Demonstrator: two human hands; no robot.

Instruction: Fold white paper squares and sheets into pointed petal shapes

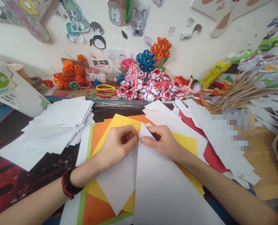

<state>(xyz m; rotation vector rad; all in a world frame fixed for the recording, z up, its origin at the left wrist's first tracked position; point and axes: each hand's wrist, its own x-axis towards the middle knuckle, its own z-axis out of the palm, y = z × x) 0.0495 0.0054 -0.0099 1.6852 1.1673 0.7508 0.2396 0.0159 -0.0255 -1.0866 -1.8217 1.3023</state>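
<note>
A large white paper sheet (157, 184) stretches from between my hands down to the bottom edge of the view. My right hand (163, 140) grips its narrow top end, the thumb lying on the near side. Closed in a pinch, my left hand (120, 142) has its fingertips at the sheet's upper left edge; a dark band circles that wrist. Beneath my left hand is a smaller white paper piece (120, 184). Yellow paper (186, 142), orange paper (95, 206) and green-edged paper (81, 206) lie stacked underneath.
White paper piles lie left (61, 115) and right (206, 137). Behind them sit red-and-white paper flowers (153, 89), thin wires (120, 104), orange flowers (71, 75) and a yellow bottle (215, 73). A large white bottle (14, 90) stands left; flowers on wooden sticks (232, 90) lean right.
</note>
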